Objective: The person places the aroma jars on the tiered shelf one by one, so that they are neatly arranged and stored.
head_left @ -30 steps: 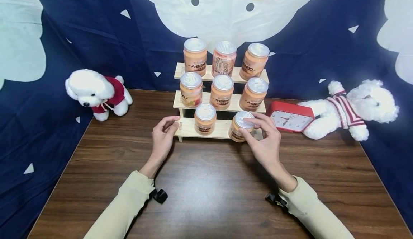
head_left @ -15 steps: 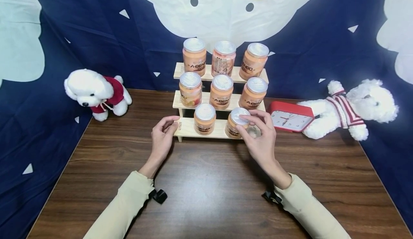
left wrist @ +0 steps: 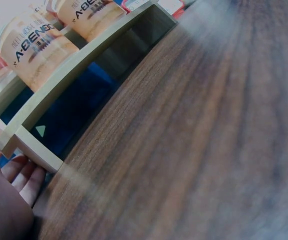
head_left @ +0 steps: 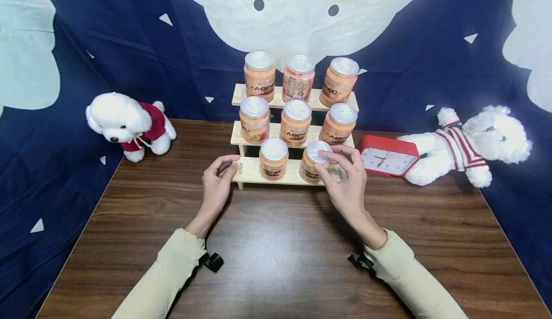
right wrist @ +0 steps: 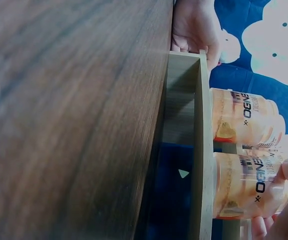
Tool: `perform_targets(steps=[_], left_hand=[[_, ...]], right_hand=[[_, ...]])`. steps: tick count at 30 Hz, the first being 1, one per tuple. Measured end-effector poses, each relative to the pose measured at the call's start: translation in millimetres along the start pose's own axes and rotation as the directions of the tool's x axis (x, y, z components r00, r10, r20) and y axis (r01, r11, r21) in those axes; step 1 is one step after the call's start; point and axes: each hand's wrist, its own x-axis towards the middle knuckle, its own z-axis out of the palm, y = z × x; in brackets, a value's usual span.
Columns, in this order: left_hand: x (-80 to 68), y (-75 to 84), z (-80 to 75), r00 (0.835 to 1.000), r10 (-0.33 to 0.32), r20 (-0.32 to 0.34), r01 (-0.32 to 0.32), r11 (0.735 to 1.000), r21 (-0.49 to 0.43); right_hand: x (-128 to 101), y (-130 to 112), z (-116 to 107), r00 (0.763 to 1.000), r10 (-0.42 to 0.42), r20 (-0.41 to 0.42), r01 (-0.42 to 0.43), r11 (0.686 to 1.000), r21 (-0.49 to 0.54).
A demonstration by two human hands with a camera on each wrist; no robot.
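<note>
Orange and capped in ribbed silver, the jar (head_left: 315,163) sits in the right hand (head_left: 347,187), fingertips and thumb curled round its lid and shoulders from above, a hold that keeps the label facing out and the base level on the lowest step of the wooden rack (head_left: 250,171); from the right wrist view the base appears to rest on the board, though I cannot tell whether the full weight is down. Just to the left of that hand stands a second jar (head_left: 273,159) on the same step, close beside the held one but apart from it. Farther left, the left hand (head_left: 217,185) rests with loosely bent fingers against the rack's end, seemingly to brace the light frame so it does not slide on the tabletop (head_left: 276,256). Above and beyond the hands, six more jars line the two upper steps in threes, each row raised so its labels clear the row in front. Off to the right of the right hand lie a red clock (head_left: 388,156) and a white plush bear (head_left: 474,146); far left sits a plush dog (head_left: 125,125).
</note>
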Motion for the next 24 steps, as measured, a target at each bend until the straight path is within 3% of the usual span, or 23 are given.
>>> perform_targets(steps=[14, 24], left_hand=[[1.1, -0.1, -0.3, 1.000, 0.000, -0.003, 0.000, 1.000, -0.004], [1.6, 0.0, -0.9, 1.000, 0.001, -0.005, -0.001, 1.000, 0.000]], right_hand=[[0.0, 0.1, -0.2, 1.000, 0.008, 0.008, -0.008, 1.000, 0.002], [-6.7, -8.4, -14.7, 1.000, -0.004, 0.025, 0.004, 1.000, -0.001]])
